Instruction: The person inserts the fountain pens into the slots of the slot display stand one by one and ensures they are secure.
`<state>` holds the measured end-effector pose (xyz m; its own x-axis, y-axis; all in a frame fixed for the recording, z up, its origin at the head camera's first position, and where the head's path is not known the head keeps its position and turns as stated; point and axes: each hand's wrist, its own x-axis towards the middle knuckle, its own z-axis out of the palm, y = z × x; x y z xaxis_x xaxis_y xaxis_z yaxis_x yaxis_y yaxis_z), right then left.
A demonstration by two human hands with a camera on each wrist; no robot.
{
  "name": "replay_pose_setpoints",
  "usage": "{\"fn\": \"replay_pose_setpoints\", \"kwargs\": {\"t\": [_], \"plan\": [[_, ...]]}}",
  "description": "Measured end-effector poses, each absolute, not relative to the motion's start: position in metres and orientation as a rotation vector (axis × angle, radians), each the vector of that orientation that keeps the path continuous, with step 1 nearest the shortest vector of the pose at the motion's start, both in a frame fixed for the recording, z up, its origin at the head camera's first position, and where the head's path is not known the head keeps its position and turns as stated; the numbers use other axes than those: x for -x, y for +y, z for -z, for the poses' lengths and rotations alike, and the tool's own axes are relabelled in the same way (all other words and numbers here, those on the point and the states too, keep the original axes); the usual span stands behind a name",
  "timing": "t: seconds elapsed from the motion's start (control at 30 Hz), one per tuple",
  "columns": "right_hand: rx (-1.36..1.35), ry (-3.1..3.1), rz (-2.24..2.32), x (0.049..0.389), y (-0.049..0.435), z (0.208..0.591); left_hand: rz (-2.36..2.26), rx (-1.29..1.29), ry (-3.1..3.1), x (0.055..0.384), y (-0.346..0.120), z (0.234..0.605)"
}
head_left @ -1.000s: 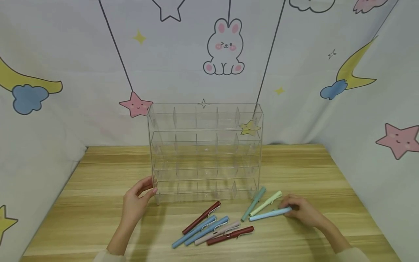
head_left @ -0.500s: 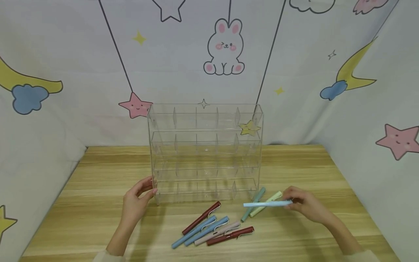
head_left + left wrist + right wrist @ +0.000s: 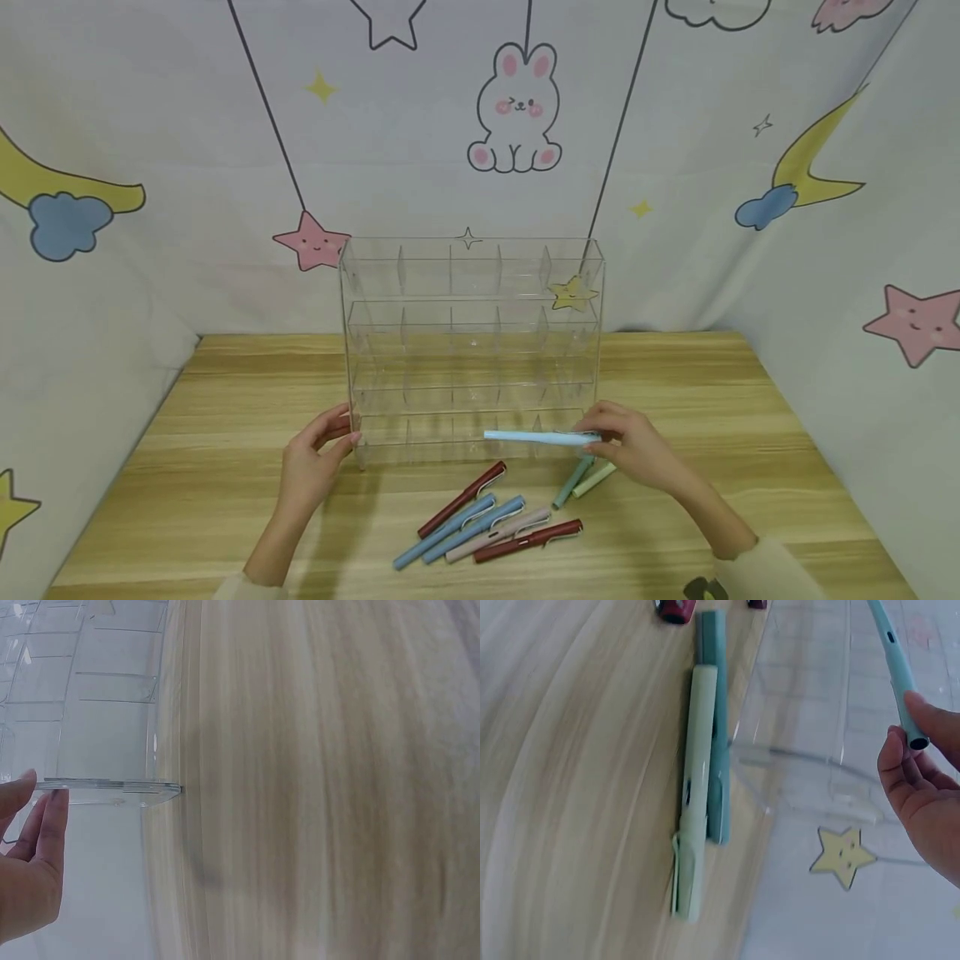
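A clear acrylic rack with several divided tiers stands upright on the wooden table. My left hand grips its lower left side panel, thumb in front and fingers behind; the left wrist view shows the panel's edge between thumb and fingers. In my right hand a light blue pen is pinched by its clip end. The pen lies nearly level, overlapping the rack's lowest tier in the head view. Below that hand, a dark green pen and a pale green pen lie side by side on the table.
In front of the rack lie a dark red pen, two blue pens, a pinkish grey pen and a second dark red pen. A white curtain with printed figures hangs behind and at both sides.
My right hand has lifted the light blue pen off the table and carried it left, to the front of the rack's lower right. The left hand has stayed on the rack.
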<state>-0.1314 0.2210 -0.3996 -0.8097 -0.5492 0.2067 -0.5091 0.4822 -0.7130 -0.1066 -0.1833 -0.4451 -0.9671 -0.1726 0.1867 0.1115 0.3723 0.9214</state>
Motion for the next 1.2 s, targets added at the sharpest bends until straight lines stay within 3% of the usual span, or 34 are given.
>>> {"fn": "replay_pose_setpoints", "kwargs": {"t": [0.63, 1.2], "plan": [[0.943, 2.689, 1.211, 0.139, 0.131, 0.403, 1.640, -0.040, -2.366, 0.108, -0.184, 0.448], [0.879, 2.672, 1.297, 0.136, 0.084, 0.401, 1.631, -0.047, -2.385, 0.108, -0.184, 0.447]]}}
